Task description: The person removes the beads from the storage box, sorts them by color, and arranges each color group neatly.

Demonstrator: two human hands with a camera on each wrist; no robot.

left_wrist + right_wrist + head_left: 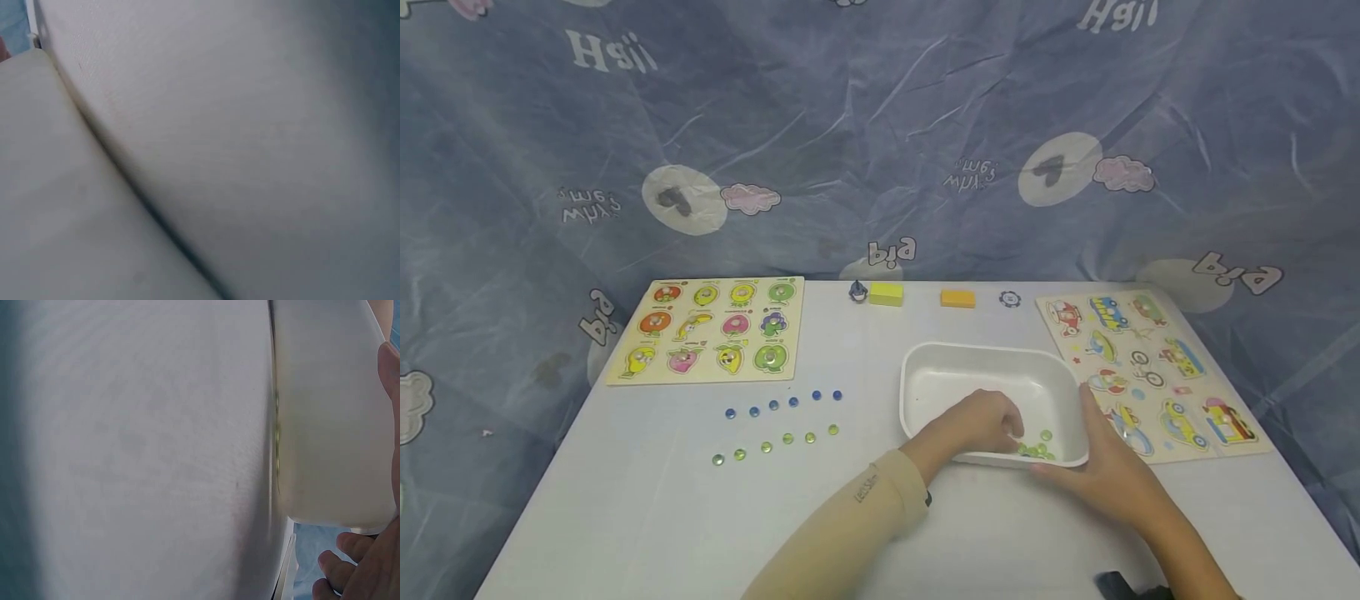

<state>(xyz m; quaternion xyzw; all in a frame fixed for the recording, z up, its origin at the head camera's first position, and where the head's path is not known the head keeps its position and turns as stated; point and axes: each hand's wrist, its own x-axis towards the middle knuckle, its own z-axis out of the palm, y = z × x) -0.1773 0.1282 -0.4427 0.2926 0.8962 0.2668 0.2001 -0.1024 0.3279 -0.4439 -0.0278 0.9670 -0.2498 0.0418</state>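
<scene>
A white plastic tray (pixel 977 354) stands on the table with a small group of green glass beads (pixel 1036 451) gathered in its near right corner. My left hand (pixel 981 421) reaches over the near rim into it, fingers bent down beside the beads; I cannot tell whether a bead is between the fingertips, which are partly hidden. My right hand (pixel 1108 467) holds the tray's near right corner, thumb at the near side and fingers along the right end. From the right wrist, the tray's outer wall (pixel 337 425) shows beside the thumb (pixel 389 369). The left wrist view has mostly sleeve (pixel 75 187) and tabletop.
Left of the tray lie a row of blue beads (pixel 773 405) and a row of green beads (pixel 766 447). A fruit puzzle board (pixel 715 317) sits back left, a vehicle puzzle board (pixel 1120 333) at right. Behind are a small figurine (pixel 858 292), yellow-green block (pixel 886 294), orange block (pixel 958 298) and chip (pixel 1010 298).
</scene>
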